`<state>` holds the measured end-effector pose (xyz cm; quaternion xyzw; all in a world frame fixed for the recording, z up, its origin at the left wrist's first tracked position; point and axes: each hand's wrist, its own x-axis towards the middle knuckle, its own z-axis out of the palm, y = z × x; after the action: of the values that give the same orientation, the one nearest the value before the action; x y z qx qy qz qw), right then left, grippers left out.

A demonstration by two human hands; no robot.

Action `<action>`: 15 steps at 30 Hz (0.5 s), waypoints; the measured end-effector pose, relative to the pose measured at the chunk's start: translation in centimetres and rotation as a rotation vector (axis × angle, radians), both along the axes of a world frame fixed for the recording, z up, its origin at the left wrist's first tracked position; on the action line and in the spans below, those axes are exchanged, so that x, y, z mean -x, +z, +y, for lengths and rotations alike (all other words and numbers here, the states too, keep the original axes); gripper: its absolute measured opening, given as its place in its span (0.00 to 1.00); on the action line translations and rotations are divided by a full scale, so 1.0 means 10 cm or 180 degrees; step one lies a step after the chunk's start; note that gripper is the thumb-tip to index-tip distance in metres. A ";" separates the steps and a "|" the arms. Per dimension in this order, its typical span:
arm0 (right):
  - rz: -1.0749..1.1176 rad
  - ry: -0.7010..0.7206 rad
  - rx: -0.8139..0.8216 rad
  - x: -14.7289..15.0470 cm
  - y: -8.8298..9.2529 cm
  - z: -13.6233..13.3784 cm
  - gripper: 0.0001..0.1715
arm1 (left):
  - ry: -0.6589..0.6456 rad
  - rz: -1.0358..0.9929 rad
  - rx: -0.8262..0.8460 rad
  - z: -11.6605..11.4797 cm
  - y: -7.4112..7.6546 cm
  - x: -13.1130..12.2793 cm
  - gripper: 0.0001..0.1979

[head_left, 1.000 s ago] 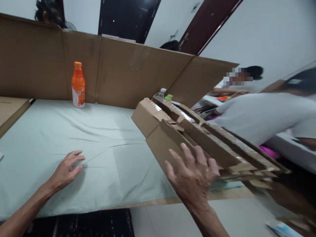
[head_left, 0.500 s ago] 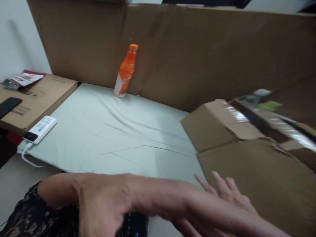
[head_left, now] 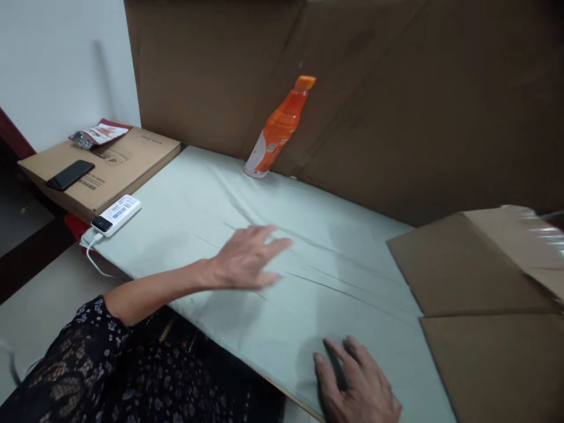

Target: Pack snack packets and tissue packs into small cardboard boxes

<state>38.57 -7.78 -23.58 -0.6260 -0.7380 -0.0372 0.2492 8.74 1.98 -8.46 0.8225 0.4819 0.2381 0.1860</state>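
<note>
A tall brown cardboard panel point(head_left: 211, 76) is standing along the back of the worktop point(head_left: 304, 406), apparently serving as a screen, with a pale wall point(head_left: 66, 70) showing beyond its left end. A pale green cloth point(head_left: 361, 279) is covering the worktop, probably to give a plain, soft surface. An orange bottle point(head_left: 279, 132) is standing at the cloth's back edge, just before the panel, seemingly placed out of the hands' way. At the left, a white power bank point(head_left: 118, 215) is lying by the cloth's edge, its cable point(head_left: 90, 252) hanging over, while a flat box point(head_left: 136, 167) is bearing a phone point(head_left: 70, 175) and a packet point(head_left: 106, 134), likely to store them off the cloth.

The left hand point(head_left: 247, 257), blurred, is hovering over the cloth with fingers spread, gripping nothing. The right hand point(head_left: 359, 385) is spreading its fingers near the front edge, with nothing visible in its grasp; whether it is touching the cloth, I cannot tell. Further right, a cardboard box point(head_left: 467, 264) is standing beside the cloth.

The cloth's long axis is running left to right along the worktop, slanting down rightward in this view. The bottle is pointing cap up, its long axis appearing to lean right, perhaps only through the camera's angle.
</note>
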 end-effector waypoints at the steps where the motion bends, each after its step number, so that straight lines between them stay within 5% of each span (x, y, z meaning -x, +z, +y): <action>1: 0.0016 -0.0009 0.0035 0.02 0.00 0.00 0.25 | 0.0204 0.0085 0.0000 0.11 -0.10 0.12 0.26; 3: 0.0014 0.0022 0.0104 0.04 0.01 0.02 0.26 | 0.0510 0.0181 0.0028 0.26 -0.34 0.35 0.16; 8: 0.0125 -0.0069 0.0108 0.09 0.05 0.03 0.24 | 0.0800 0.0223 0.0067 0.29 -0.86 0.65 0.17; 15: 0.0219 -0.0208 0.0018 0.15 -0.02 0.08 0.24 | 0.0850 0.0140 -0.0042 0.38 -1.01 0.68 0.17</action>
<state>37.09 -6.96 -23.75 -0.6513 -0.7083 -0.0217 0.2713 1.93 5.83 -18.59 0.7573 0.5895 0.2458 0.1365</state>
